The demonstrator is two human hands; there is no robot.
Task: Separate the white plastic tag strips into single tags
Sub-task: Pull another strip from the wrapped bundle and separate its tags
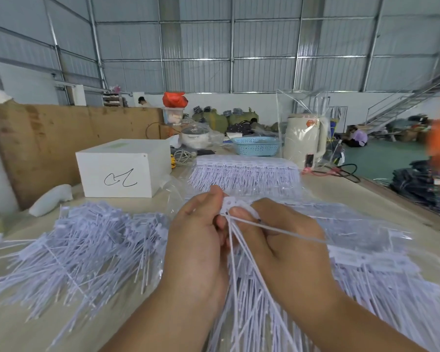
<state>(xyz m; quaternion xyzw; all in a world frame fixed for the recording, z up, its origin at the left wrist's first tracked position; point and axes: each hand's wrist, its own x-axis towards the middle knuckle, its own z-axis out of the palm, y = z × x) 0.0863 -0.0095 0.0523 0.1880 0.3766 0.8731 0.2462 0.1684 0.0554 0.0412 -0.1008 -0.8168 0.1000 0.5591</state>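
Both hands meet at the table's middle on one white tag strip (pixel 231 205). My left hand (pixel 198 240) grips its left part, fingers curled round the heads. My right hand (pixel 280 232) pinches the right end, where one thin tail (pixel 290 231) sticks out sideways to the right. The other tails (pixel 239 262) hang down between my wrists. A loose heap of white tags (pixel 81 245) lies to the left. Joined strips (pixel 244 171) are stacked behind my hands, and more strips in clear plastic (pixel 381 265) lie to the right.
A white box (pixel 122 168) with a scribble stands at back left, a white foam lump (pixel 51 199) beside it. Behind are a blue basket (pixel 255 146), a cream kettle (pixel 305 141), a pot and cables. The table's right edge drops to the floor by stacked dark cloth (pixel 422 184).
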